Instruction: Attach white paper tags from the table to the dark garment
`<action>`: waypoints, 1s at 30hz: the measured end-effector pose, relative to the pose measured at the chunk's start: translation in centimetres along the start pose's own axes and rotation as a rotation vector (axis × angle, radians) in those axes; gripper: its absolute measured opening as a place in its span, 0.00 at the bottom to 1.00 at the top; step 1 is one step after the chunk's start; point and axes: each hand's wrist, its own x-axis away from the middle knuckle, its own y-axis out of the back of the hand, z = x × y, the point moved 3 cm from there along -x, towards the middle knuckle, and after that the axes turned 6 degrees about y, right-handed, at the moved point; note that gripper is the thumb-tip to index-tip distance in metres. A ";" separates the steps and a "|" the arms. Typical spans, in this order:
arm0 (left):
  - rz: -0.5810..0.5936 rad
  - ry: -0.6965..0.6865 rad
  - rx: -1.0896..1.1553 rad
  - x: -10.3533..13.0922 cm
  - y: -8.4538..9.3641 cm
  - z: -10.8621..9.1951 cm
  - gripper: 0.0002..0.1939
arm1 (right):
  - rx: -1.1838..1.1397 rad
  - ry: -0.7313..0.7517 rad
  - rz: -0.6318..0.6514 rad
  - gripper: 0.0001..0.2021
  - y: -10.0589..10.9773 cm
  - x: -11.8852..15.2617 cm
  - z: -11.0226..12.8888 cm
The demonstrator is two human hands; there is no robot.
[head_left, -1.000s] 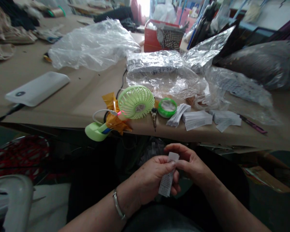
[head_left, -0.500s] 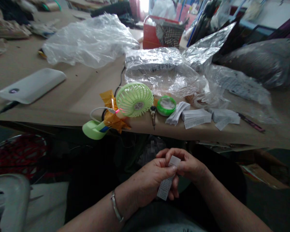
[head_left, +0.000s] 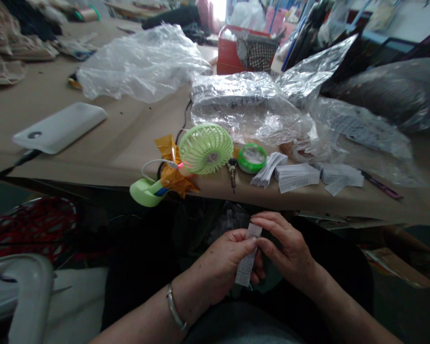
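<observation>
On my feed I see the left hand point(head_left: 224, 263) holding a narrow printed paper strip point(head_left: 246, 268), its thumb pressed across the front while the fingers curl behind. The strip tilts, its pale upper end leaning toward the table point(head_left: 136, 138) and its lower end toward the lap, and it sits between both hands, below the table's near edge. The right hand point(head_left: 294, 253) is beside it, thumb and fingers spread apart around the strip's upper end; I cannot tell whether its thumb tip touches the paper. A metal bracelet point(head_left: 175, 308) rings the left wrist.

Along the near edge of the table I have three groups of similar slips: a fanned bundle point(head_left: 268, 169), a middle stack point(head_left: 296, 176) and a right-hand stack point(head_left: 344, 175) with one slip poking out askew. Just left of the bundle stands a round green container point(head_left: 252, 158), with a small pointed tool point(head_left: 232, 174) next to it, tip toward me. Further left, a light-green fan point(head_left: 206, 149) rests against crumpled orange-brown tape point(head_left: 179, 179), its base jutting past the edge. A slim pinkish tool point(head_left: 383, 185) lies right of the slips. Behind everything, I see crumpled clear plastic point(head_left: 236, 112) bearing handwriting.
</observation>
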 end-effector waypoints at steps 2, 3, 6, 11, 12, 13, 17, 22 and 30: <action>-0.005 0.002 0.004 0.0 0.0 0.0 0.10 | 0.009 0.004 -0.007 0.14 -0.2 -0.1 0.0; -0.007 0.004 0.004 0.1 0.0 0.0 0.10 | 0.012 0.003 -0.010 0.14 -0.2 -0.1 0.0; -0.018 -0.002 0.001 0.1 0.1 0.0 0.10 | 0.013 0.004 -0.015 0.14 -0.4 -0.2 0.1; -0.029 -0.007 0.012 0.1 0.2 0.0 0.10 | -0.011 -0.008 -0.013 0.12 -0.7 -0.3 0.1; -0.034 -0.008 0.014 0.1 0.3 0.1 0.09 | -0.026 -0.025 -0.012 0.13 -0.7 -0.2 0.0; -0.039 -0.009 0.015 0.1 0.3 0.1 0.09 | -0.049 -0.053 -0.016 0.13 -0.8 -0.2 -0.1; -0.062 -0.031 0.019 0.2 0.5 -0.1 0.10 | -0.245 -0.304 -0.060 0.13 -1.0 -0.4 -0.8; -0.104 -0.074 -0.015 0.2 0.8 -0.3 0.11 | -0.561 -0.570 -0.053 0.10 -1.9 -1.3 -1.4; -0.235 -0.160 -0.151 0.8 1.0 -1.1 0.11 | -0.674 -0.622 -0.050 0.11 -2.9 -2.5 -1.4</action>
